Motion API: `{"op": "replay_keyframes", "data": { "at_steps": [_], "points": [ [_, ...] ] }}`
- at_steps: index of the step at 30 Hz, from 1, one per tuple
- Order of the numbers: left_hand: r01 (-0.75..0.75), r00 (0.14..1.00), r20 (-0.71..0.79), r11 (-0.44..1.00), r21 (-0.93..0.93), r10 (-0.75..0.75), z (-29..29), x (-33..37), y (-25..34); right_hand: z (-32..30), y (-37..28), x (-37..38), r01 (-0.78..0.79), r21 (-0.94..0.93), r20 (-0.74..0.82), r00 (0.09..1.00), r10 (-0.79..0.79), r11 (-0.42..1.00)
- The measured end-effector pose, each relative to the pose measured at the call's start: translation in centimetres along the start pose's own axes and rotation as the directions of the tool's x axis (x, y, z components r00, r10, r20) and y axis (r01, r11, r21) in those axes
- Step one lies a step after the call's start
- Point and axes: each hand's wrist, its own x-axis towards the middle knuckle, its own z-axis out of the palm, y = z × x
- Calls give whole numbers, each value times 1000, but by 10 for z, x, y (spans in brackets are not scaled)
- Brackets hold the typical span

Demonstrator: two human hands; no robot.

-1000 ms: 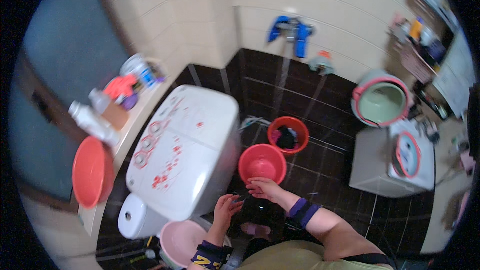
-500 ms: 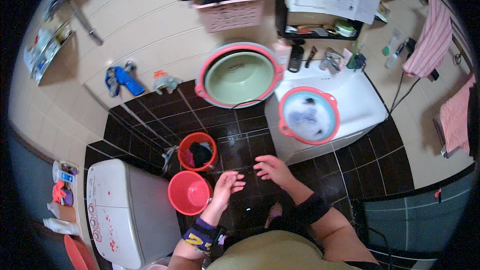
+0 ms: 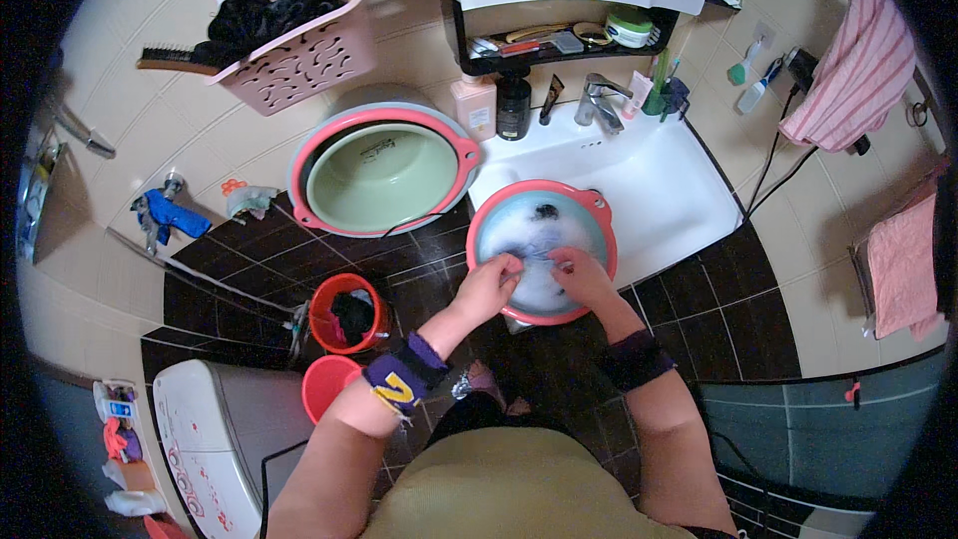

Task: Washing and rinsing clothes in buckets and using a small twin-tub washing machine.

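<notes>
A blue basin with a pink rim [image 3: 477, 230] rests on the near left edge of the sink, full of white suds. Bluish-grey wet cloth [image 3: 539, 240] lies in the foam, with a small dark patch at its far side. My left hand [image 3: 489, 284] reaches over the basin's near left rim, its fingertips curled together on the cloth. From the right, my right hand [image 3: 584, 279] meets the cloth with bent, pinched fingers. The fingertips are partly hidden by the hands and suds. Dark wristbands circle both forearms.
The white sink [image 3: 689, 205] with its tap [image 3: 599, 105] extends to the right. Nested basins [image 3: 389, 180] stand left of it. Two red buckets [image 3: 346, 314] and a white washing machine [image 3: 215, 439] are at lower left. Bottles [image 3: 477, 108] line the sink's back edge.
Both hands have moved forward from above the floor into the basin, and their fingers have closed. My body and view have come nearer the sink.
</notes>
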Motion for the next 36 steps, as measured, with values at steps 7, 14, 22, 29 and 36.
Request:
{"op": "replay_keyframes", "data": {
  "at_steps": [7, 14, 22, 29, 36],
  "points": [
    [-143, 990, 104, 782, 607, 100, 11, 54, -27, 14, 65, 56, 307, -554, 197, 952, -236, 774],
    [-189, 971, 238, 680, 709, 21, -1, 64, -33, -1, 11, 54, 235, -510, 424, 906, 4, 827],
    [134, 938, -261, 935, -329, -227, 4, 52, -33, -55, 23, 69, -279, 753, 369, 929, -32, 596],
    [183, 569, -120, 267, -946, -813, 52, 72, 26, -53, 4, 78, -428, 712, 436, 891, 128, 557],
    [-3, 673, -39, 51, -999, -739, 72, 93, 58, -35, -30, 68, 493, -2, 120, 864, -490, 870]
  ]
}}
